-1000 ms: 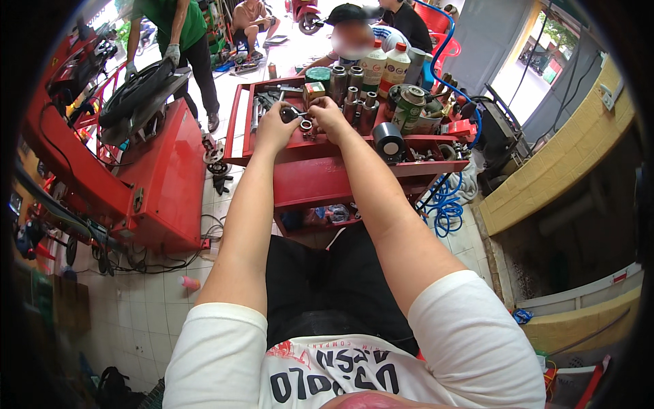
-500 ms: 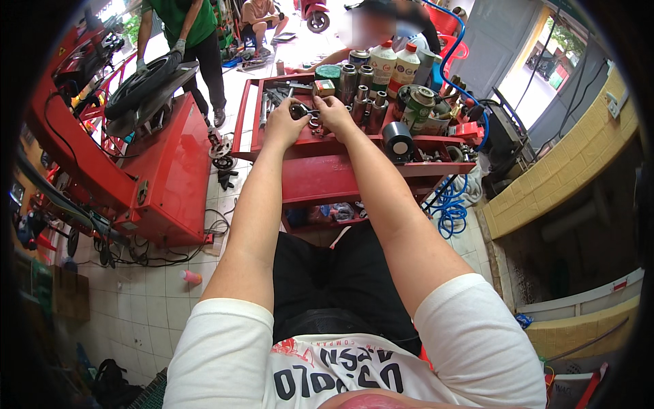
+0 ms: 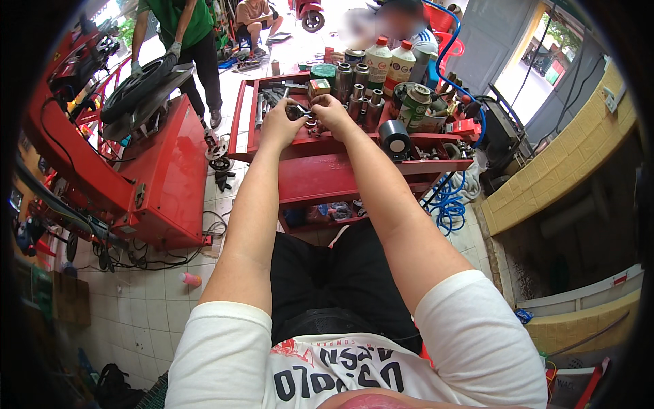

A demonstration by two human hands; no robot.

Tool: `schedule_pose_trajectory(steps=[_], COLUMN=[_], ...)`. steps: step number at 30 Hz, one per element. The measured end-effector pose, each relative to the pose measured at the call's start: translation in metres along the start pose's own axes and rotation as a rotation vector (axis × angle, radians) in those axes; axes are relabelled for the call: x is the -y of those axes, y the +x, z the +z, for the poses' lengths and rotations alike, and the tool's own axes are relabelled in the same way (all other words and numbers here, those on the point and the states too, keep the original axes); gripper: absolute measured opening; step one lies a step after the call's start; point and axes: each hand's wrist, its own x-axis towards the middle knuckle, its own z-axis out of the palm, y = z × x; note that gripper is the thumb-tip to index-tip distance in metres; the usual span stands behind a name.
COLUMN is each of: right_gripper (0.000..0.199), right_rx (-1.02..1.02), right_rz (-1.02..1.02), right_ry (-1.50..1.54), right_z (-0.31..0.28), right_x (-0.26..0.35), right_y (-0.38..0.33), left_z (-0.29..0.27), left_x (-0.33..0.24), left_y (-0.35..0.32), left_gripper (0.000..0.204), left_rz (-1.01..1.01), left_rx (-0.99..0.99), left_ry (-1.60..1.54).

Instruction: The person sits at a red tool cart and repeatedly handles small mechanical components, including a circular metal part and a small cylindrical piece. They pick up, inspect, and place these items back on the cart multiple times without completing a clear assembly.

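Both my arms reach forward over the red tool cart (image 3: 327, 178). My left hand (image 3: 281, 125) is closed around a small dark round metal part (image 3: 294, 112). The fingers of my right hand (image 3: 330, 117) are pinched together at the part's right side, and what sits in them is too small to name. Some small metal pieces (image 3: 312, 125) lie in the tray below and between my hands. Just beyond, a small box (image 3: 319, 88) stands beside several tall metal sockets (image 3: 359, 76).
White bottles with red caps (image 3: 378, 63), a green-and-white can (image 3: 415, 108) and a black cylinder (image 3: 394, 139) stand on the cart's right. A coiled blue hose (image 3: 449, 208) hangs below. At left, a person in green handles a tyre (image 3: 139, 88) on a red machine (image 3: 167, 180).
My hands stay together at the round part, with only slight finger movement. My view has shifted a little. The person behind the cart has moved, showing more of a striped sleeve.
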Motion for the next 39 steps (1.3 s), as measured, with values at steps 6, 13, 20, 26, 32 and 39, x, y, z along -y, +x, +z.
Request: schedule_pose_trajectory(steps=[6,13,20,26,32,39], right_gripper=[0.029,0.031,0.031,0.038,0.05,0.048], right_rx=[-0.002,0.059,-0.149,-0.261,-0.265,-0.186], right_rz=[0.079,0.087,0.012,0.057,0.115,-0.025], right_ry=[-0.068,0.085,-0.232,-0.502,-0.519,-0.426], right_z=[-0.002,-0.007,-0.006,-0.004,0.001,-0.001], right_x=[0.001,-0.003,-0.021,-0.035,-0.022,-0.008], right_y=[0.006,0.004,0.021,0.03,0.022,0.01], left_z=[-0.001,-0.001,0.01,0.018,0.009,0.002], left_x=[-0.004,0.002,0.017,0.043,0.06,0.051], left_y=[0.0,0.002,0.01,0.029,0.04,0.035], left_gripper=[0.047,0.048,0.051,0.055,0.053,0.048], left_rz=[-0.007,-0.015,0.022,-0.098,-0.28,-0.327], left_rx=[0.019,-0.002,-0.112,-0.339,-0.392,-0.118], left_ry=[-0.005,-0.025,-0.031,-0.231,-0.797,-1.009])
